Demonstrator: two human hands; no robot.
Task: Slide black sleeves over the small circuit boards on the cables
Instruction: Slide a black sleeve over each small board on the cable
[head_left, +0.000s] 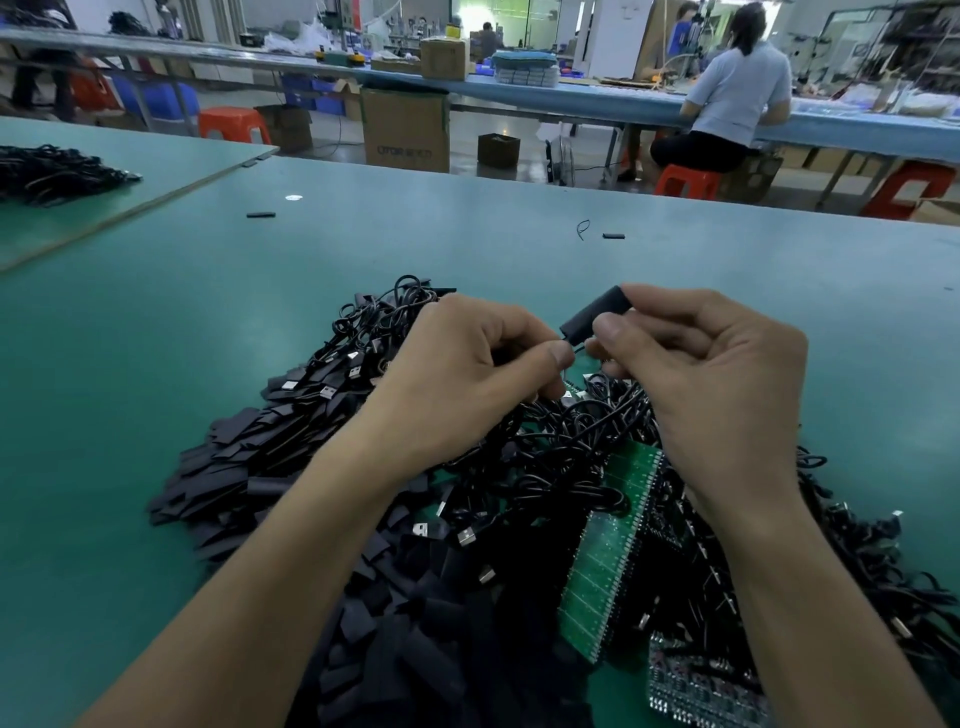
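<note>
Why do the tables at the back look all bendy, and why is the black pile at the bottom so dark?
Head view: the wide-angle lens bows the far bench and green table; the back window glares white; the sleeve pile low down sits in shade, losing detail; the right hand pinching a black sleeve looks sharp.

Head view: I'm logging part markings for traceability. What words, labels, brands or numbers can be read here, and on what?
Brown cardboard box on the floor beyond the table: dark print on its front, too blurred to read.
Green circuit board panel in the pile: white markings, too small to read.
No other text is legible.
</note>
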